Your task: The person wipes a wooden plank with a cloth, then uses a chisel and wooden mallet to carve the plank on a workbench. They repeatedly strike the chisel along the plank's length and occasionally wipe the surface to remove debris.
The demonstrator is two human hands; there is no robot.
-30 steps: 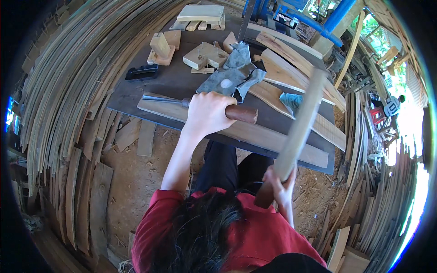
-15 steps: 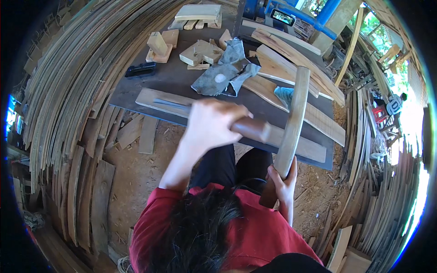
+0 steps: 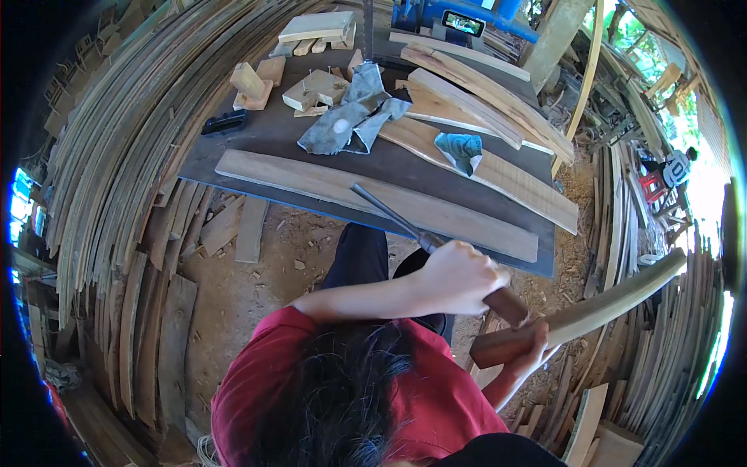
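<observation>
My left hand [image 3: 463, 279] is closed around the brown wooden handle of a chisel [image 3: 387, 210]. Its long grey metal blade points up and left over the near edge of the workbench [image 3: 296, 167]. The butt of the handle reaches the near end of a curved wooden piece [image 3: 611, 310]; I cannot tell whether they touch. My right hand [image 3: 531, 355] grips that piece near its darker squared end, with the thumb on top and the other fingers partly hidden below. The curved piece extends out to the right, off the bench. A flat wooden board [image 3: 311, 177] lies along the bench's near edge.
On the bench are crumpled grey sandpaper sheets [image 3: 334, 134], a bluish curled piece [image 3: 461, 151], a black tool [image 3: 226, 122], wood blocks [image 3: 250, 84] and several curved boards [image 3: 498, 117]. Stacked strips [image 3: 117, 156] stand at left. A phone [image 3: 464, 22] is at the back.
My left hand has brought the chisel right and nearer to me, off the flat board. The curved piece has swung from upright to lying out to the right, still in my right hand.
</observation>
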